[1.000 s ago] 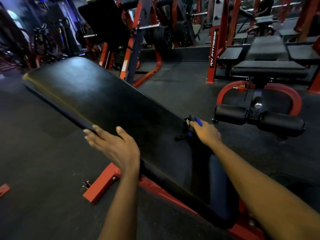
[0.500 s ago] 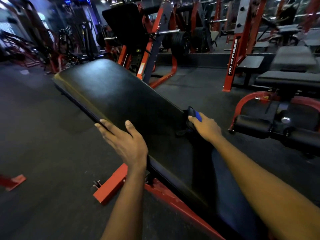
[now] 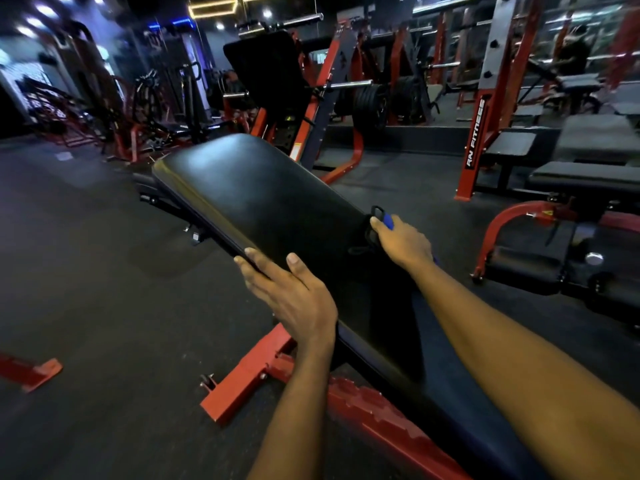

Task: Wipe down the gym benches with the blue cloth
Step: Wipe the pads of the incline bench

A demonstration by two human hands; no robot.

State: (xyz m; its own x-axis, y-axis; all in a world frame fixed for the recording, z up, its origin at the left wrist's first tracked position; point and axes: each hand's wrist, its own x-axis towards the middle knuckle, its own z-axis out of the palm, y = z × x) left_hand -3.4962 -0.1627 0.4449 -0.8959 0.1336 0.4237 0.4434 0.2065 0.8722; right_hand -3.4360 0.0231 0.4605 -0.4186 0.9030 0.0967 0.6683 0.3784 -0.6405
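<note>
Turned the view leftward and up since a second ago, taking in more ceiling and pushing the bench toward the middle; kept both hands at the same spots on the pad.

Nearest, reaches forward with two bare forearms. Lays the left hand [image 3: 291,292] over the near long edge of a long black padded vinyl bench [image 3: 270,202], fingers straight along the side, thumb flat on top, grasping nothing. Clenches the right hand [image 3: 401,242] at the far long edge of the same pad, fingers curled round a bunched blue cloth [image 3: 388,221], with only a small blue fold showing above the knuckles. Holds that fist just beside a black strap loop [image 3: 376,211] at the pad's edge.

Below the pad, looks down on a red-painted steel frame [image 3: 249,379] set on dark speckled rubber flooring [image 3: 104,306], and on a separate red steel foot [image 3: 31,372] well apart at the left.

Farther right, faces a second black padded bench [image 3: 585,178] with a curved red tube [image 3: 509,216] and black foam rollers [image 3: 526,268]. Beyond, takes in a red steel upright lettered RN FITNESS [image 3: 475,140]. Farther back, catches stacked black weight plates [image 3: 370,105] on a chrome bar [image 3: 346,85], a tilted black back pad [image 3: 266,71], and blurred machines under glowing ceiling lights [image 3: 213,6].
</note>
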